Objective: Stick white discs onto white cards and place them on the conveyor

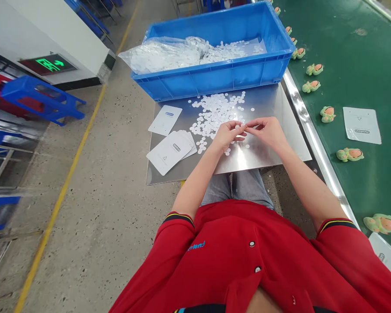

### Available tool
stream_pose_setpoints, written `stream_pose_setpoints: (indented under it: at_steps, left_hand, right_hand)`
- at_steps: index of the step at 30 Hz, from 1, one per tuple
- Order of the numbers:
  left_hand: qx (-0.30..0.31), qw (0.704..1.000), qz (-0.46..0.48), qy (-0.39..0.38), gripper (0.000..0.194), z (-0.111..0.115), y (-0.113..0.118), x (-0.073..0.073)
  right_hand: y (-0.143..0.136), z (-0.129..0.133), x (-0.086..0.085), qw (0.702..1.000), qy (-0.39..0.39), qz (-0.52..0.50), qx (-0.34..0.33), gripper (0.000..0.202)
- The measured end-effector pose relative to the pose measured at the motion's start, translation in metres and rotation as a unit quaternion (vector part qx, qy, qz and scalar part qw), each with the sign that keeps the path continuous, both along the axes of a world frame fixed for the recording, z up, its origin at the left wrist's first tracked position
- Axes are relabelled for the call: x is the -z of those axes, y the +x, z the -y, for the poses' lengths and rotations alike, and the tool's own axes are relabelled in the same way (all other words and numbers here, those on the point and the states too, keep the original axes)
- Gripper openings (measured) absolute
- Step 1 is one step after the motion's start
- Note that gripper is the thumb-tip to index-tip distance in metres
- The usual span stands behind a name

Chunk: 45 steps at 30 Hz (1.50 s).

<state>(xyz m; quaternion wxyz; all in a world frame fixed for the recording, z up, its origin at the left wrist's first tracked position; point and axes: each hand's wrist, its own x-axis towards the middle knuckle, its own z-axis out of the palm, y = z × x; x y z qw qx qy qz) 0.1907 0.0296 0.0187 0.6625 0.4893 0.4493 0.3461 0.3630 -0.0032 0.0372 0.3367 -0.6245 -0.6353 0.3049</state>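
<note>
My left hand [227, 135] and my right hand [267, 131] meet fingertip to fingertip over the metal table [263, 156]. Both are closed in a pinch around something too small and too covered by the fingers to make out. Beneath and beyond them spreads a loose pile of small white round discs [215, 111]. Left of the pile lie a stack of white printed pouches [171, 151] and a single white pouch [165, 120].
At the table's far edge stands a blue crate [215, 80] with a clear plastic bag [169, 54] and more discs. On the right, past a metal rail [313, 130], a green conveyor belt [371, 182] carries several small green figures [350, 154] and white pouches [361, 125].
</note>
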Motion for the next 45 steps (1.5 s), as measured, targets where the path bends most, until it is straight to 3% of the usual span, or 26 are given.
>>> stream_pose_setpoints:
  at_steps: [3,7,12,17,26,32,37,43,45]
  left_hand:
    - [-0.025,0.999,0.016,-0.026,0.030,-0.003,0.005,0.002]
    - [-0.056,0.998,0.015,0.002,0.024,-0.010,0.005,0.003]
    - [0.019,1.000,-0.022,0.011,0.014,-0.013,0.005,-0.002]
    - [0.097,0.995,-0.018,-0.008,0.006,-0.008,0.013,-0.006]
    - [0.028,0.999,0.019,-0.025,0.006,-0.001,0.035,-0.001]
    - [0.061,0.997,-0.007,-0.036,0.006,-0.003,0.038,-0.007]
    - [0.061,0.997,-0.040,-0.031,0.007,-0.009,0.039,-0.005]
    - [0.046,0.997,-0.049,-0.031,0.020,-0.008,0.045,-0.007]
    - [0.032,0.998,-0.038,-0.030,0.024,-0.005,0.049,-0.009]
  right_hand:
    - [0.005,0.000,-0.004,0.999,0.030,0.006,0.029,0.018]
    - [0.032,-0.004,0.000,0.993,0.065,0.041,0.087,0.020]
    - [0.053,0.001,0.015,0.996,-0.042,0.054,0.051,0.025]
    - [0.040,0.005,0.013,0.996,0.001,0.085,0.037,0.025]
    - [0.013,0.016,0.005,0.991,0.067,0.106,0.045,0.018]
    - [0.033,0.013,0.020,0.991,0.078,0.065,0.093,0.023]
    - [0.056,0.013,0.031,0.992,0.037,0.070,0.100,0.016]
    - [0.046,0.014,0.018,0.995,0.046,0.059,0.063,0.023]
    - [0.038,0.013,0.013,0.995,0.034,0.059,0.080,0.025]
